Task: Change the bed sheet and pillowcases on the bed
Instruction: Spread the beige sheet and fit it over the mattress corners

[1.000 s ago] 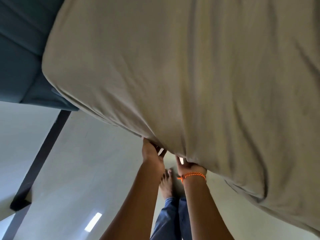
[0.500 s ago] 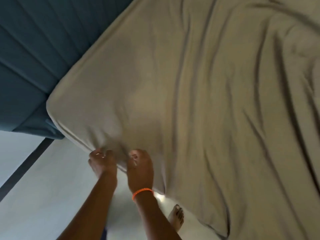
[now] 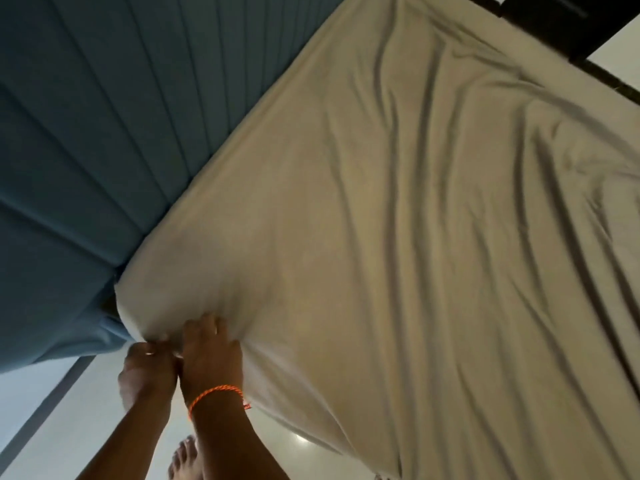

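Beige bed sheet (image 3: pixel 398 237) seen spread, creased, across mattress beside blue headboard (image 3: pixel 104 133). Sheet corner gripped by left hand (image 3: pixel 147 370), pinched by right hand (image 3: pixel 209 355), orange thread (image 3: pixel 216 396) worn at wrist. Bare foot (image 3: pixel 185 457) seen on floor (image 3: pixel 52 427).

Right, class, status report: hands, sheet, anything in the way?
Both hands, left and right, gripping the beige sheet at the corner by the blue headboard. Nothing in the way.

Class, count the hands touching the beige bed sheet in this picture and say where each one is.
2. The left hand grips the bed sheet at its corner by the blue headboard; the right hand, with the orange wristband, holds it just beside.
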`<state>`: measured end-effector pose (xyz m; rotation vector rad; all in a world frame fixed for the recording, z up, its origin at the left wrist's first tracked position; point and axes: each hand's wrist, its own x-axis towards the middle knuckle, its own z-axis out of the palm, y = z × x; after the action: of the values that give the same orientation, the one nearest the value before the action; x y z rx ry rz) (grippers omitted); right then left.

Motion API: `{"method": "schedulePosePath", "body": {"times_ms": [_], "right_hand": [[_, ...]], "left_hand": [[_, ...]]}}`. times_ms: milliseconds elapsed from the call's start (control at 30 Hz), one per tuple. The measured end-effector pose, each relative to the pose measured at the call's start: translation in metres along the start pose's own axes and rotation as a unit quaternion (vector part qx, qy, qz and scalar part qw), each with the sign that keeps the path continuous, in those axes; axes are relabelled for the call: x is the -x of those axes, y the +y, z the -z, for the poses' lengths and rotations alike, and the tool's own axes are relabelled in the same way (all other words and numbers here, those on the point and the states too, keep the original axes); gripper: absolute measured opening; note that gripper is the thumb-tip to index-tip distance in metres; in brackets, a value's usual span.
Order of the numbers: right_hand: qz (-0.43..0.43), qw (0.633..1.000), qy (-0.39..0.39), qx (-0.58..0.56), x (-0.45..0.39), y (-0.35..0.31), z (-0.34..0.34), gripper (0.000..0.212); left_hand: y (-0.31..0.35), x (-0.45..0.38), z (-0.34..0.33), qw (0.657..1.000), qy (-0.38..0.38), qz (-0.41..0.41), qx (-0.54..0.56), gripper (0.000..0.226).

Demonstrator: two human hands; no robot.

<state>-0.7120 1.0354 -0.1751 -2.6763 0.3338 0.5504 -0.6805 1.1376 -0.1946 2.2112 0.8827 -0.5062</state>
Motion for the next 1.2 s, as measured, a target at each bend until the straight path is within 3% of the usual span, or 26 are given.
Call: {"method": "schedulePosePath", "body": {"times_ms": [100,233,433,667,800,933,1100,1200], "right_hand": [[0.006,0.995,-0.044,0.087,-0.007,-0.017,-0.001,0.016],[0.052,0.989,-0.112,0.080,-0.028,-0.043,0.003,0.005],[0.148,0.986,-0.032,0.075,-0.039,-0.083,-0.006,0.024],[0.102,0.992,-0.067,-0.022,-0.046,-0.074,-0.003,0.024],[0.039,0.990,-0.009,-0.134,-0.033,-0.068,-0.004,0.016],[-0.016,0.973,0.047,-0.223,-0.004,-0.043,-0.022,0.046],[-0.033,0.968,0.024,-0.246,0.003,-0.027,-0.018,0.048],[-0.032,0.972,0.040,-0.228,-0.016,-0.039,-0.008,0.043]], "left_hand": [[-0.003,-0.023,0.009,0.997,-0.025,-0.051,-0.061,0.016],[-0.002,-0.027,0.024,0.994,-0.025,-0.064,-0.091,0.018],[-0.015,-0.037,0.039,0.995,0.046,-0.029,-0.087,0.024],[-0.003,-0.047,0.035,0.998,0.041,0.047,-0.027,0.020],[-0.008,-0.056,0.033,0.999,0.012,0.012,-0.035,0.020],[-0.024,-0.086,0.013,0.999,0.026,-0.047,0.009,0.044],[0.014,-0.074,0.023,0.996,0.042,-0.075,-0.029,0.075],[0.032,-0.063,0.033,0.994,0.043,-0.075,-0.070,0.058]]}}
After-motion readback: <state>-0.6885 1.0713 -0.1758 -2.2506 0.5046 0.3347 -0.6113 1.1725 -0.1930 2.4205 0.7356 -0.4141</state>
